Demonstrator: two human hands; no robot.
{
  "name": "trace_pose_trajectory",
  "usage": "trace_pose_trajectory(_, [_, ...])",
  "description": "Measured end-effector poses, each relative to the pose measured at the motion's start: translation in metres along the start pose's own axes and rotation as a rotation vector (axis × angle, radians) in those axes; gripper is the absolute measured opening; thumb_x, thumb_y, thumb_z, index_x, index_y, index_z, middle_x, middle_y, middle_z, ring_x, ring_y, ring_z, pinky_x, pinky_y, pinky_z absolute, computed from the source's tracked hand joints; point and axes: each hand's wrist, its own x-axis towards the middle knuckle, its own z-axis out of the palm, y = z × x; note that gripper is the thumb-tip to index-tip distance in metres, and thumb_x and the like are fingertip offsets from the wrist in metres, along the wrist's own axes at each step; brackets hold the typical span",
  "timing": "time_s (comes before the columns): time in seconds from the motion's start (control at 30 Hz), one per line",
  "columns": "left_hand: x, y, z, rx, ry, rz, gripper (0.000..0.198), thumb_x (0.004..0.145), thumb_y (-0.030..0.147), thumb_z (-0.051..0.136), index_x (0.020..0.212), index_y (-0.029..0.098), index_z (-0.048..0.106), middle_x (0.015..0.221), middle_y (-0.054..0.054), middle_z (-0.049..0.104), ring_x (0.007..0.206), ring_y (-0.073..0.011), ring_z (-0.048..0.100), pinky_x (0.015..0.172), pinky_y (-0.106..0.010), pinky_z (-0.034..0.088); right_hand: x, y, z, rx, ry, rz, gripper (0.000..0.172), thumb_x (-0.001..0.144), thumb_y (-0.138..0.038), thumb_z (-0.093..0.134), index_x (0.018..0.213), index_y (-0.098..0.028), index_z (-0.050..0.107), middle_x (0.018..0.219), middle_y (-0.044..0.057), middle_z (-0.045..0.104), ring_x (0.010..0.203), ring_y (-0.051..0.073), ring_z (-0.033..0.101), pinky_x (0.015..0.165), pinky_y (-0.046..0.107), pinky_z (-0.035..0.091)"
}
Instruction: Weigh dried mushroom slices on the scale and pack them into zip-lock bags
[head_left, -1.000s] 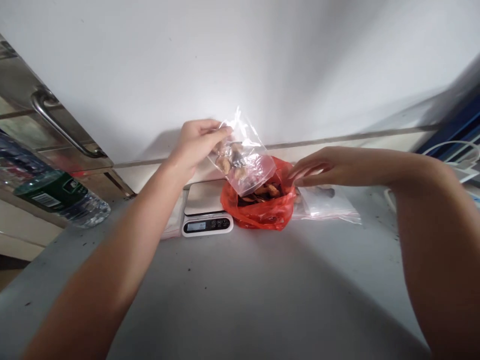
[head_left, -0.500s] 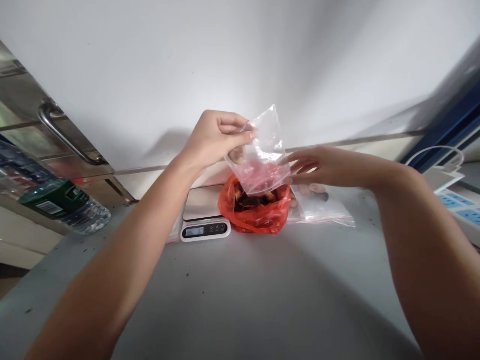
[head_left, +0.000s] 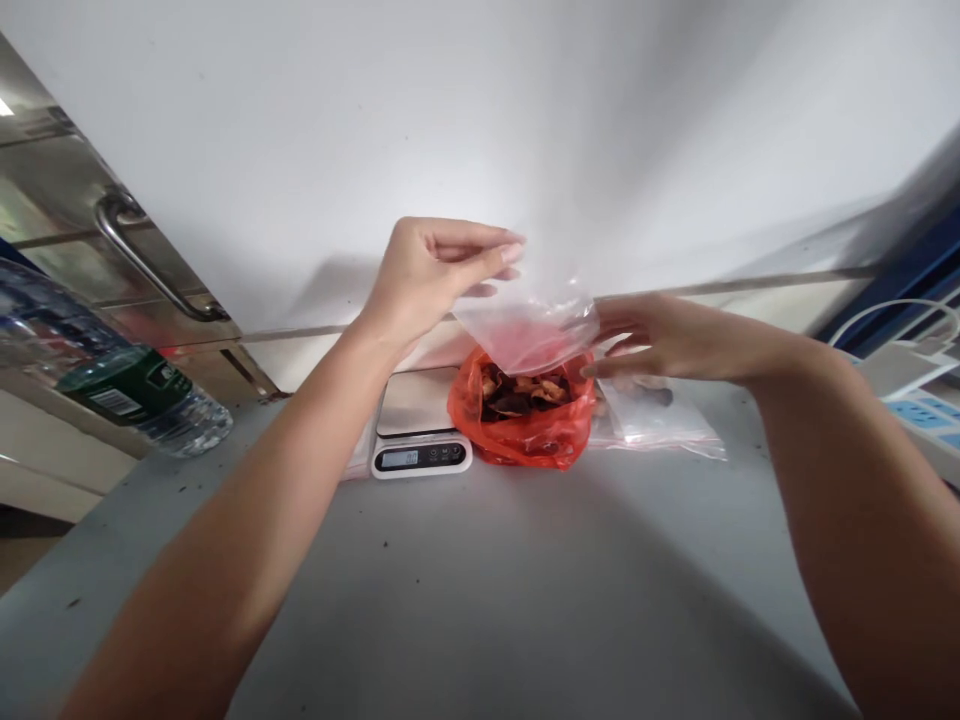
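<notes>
A clear plastic bag (head_left: 536,320) hangs tilted above a red plastic bag (head_left: 525,435) full of dark brown dried pieces (head_left: 521,393). My left hand (head_left: 450,262) is at the clear bag's upper left, thumb and index finger pinched together; whether bag film lies between them is hard to make out. My right hand (head_left: 645,335) has its fingers around the clear bag's right edge, the fingertips partly hidden by the film. Left of the red bag stands a white digital scale (head_left: 421,458), its plate bare and its display lit.
Clear zip bags (head_left: 664,420) with pieces inside lie right of the red bag, and another is partly hidden left of the scale. A water bottle (head_left: 142,385) stands at the left, near a metal handle (head_left: 154,265). A white-handled item (head_left: 907,350) is at the right.
The clear bag has tipped over to the right and lower, away from my left fingertips. A brown piece seen beside my left hand before no longer shows. The view has shifted slightly.
</notes>
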Motion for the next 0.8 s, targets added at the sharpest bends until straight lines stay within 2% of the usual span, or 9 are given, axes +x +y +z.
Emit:
trace_pose_trajectory(0.17, [-0.021,-0.021,-0.022,-0.102,0.259,-0.019,0.007,0.084,0.015,0.084,0.091,0.017,0.082,0.087,-0.003,0.08,0.09,-0.0202,0.08,0.082,-0.033,0.066,0.004,-0.017,0.021,0.337,0.061,0.022,0.036,0.068,-0.051,0.09,0.084,-0.023,0.075,0.085,0.008,0.079,0.076,0.024,0.07,0.071,0.039,0.057])
trace_pose_trajectory(0.27, [-0.045,-0.041,-0.054,-0.039,0.27,-0.078,0.015,0.079,0.027,0.089,0.087,0.018,0.08,0.08,-0.003,0.079,0.077,-0.0197,0.079,0.075,-0.033,0.066,0.01,-0.03,0.044,0.567,0.212,0.032,0.034,0.066,-0.042,0.092,0.077,-0.023,0.067,0.079,0.007,0.075,0.07,0.02,0.07,0.064,0.036,0.058])
trace_pose_trajectory(0.33, [-0.068,-0.054,-0.082,0.075,0.28,-0.136,0.021,0.078,0.037,0.086,0.086,0.018,0.079,0.074,-0.003,0.078,0.067,-0.0184,0.076,0.071,-0.033,0.066,0.015,-0.037,0.061,0.583,0.327,0.033,0.033,0.067,-0.038,0.091,0.074,-0.023,0.063,0.074,0.005,0.073,0.066,0.019,0.069,0.057,0.033,0.056])
trace_pose_trajectory(0.43, [-0.105,-0.072,-0.126,0.348,0.344,-0.216,0.032,0.085,0.05,0.071,0.083,0.019,0.078,0.072,-0.005,0.079,0.067,-0.0206,0.077,0.072,-0.033,0.066,0.025,-0.049,0.086,0.415,0.427,-0.077,0.022,0.076,-0.037,0.084,0.081,-0.021,0.069,0.075,0.006,0.075,0.063,0.019,0.07,0.054,0.032,0.056])
trace_pose_trajectory(0.5, [-0.125,-0.082,-0.152,0.534,0.444,-0.307,0.034,0.088,0.051,0.063,0.078,0.02,0.075,0.069,-0.005,0.078,0.067,-0.0224,0.077,0.07,-0.033,0.064,0.035,-0.06,0.103,0.27,0.474,-0.206,0.015,0.084,-0.034,0.075,0.087,-0.02,0.072,0.078,0.005,0.077,0.067,0.02,0.072,0.059,0.033,0.059])
trace_pose_trajectory(0.57, [-0.138,-0.09,-0.172,0.744,0.444,-0.394,0.031,0.088,0.046,0.058,0.076,0.022,0.073,0.07,-0.005,0.078,0.072,-0.0248,0.078,0.073,-0.033,0.062,0.047,-0.074,0.122,0.113,0.503,-0.352,0.012,0.091,-0.028,0.068,0.094,-0.019,0.076,0.082,0.004,0.078,0.074,0.02,0.074,0.068,0.034,0.061])
trace_pose_trajectory(0.63, [-0.143,-0.093,-0.185,0.979,0.361,-0.402,0.031,0.089,0.045,0.056,0.074,0.024,0.072,0.068,-0.005,0.077,0.077,-0.0272,0.078,0.075,-0.033,0.059,0.061,-0.092,0.142,-0.095,0.462,-0.497,0.017,0.096,-0.021,0.061,0.1,-0.018,0.078,0.09,0.005,0.08,0.08,0.02,0.073,0.074,0.034,0.059])
trace_pose_trajectory(0.7, [-0.143,-0.094,-0.192,1.182,0.26,-0.39,0.038,0.094,0.045,0.049,0.075,0.024,0.073,0.069,-0.008,0.076,0.079,-0.0293,0.077,0.072,-0.033,0.054,0.073,-0.112,0.164,-0.366,0.381,-0.588,0.024,0.098,-0.012,0.057,0.102,-0.016,0.08,0.095,0.009,0.08,0.081,0.021,0.071,0.069,0.033,0.053])
trace_pose_trajectory(0.8, [-0.141,-0.094,-0.197,1.313,0.146,-0.469,0.045,0.097,0.04,0.04,0.095,0.02,0.08,0.085,-0.013,0.081,0.089,-0.0346,0.077,0.071,-0.036,0.052,0.086,-0.138,0.202,-0.664,0.14,-0.69,0.039,0.094,0.005,0.046,0.101,-0.014,0.08,0.093,0.013,0.079,0.095,0.024,0.071,0.064,0.031,0.047])
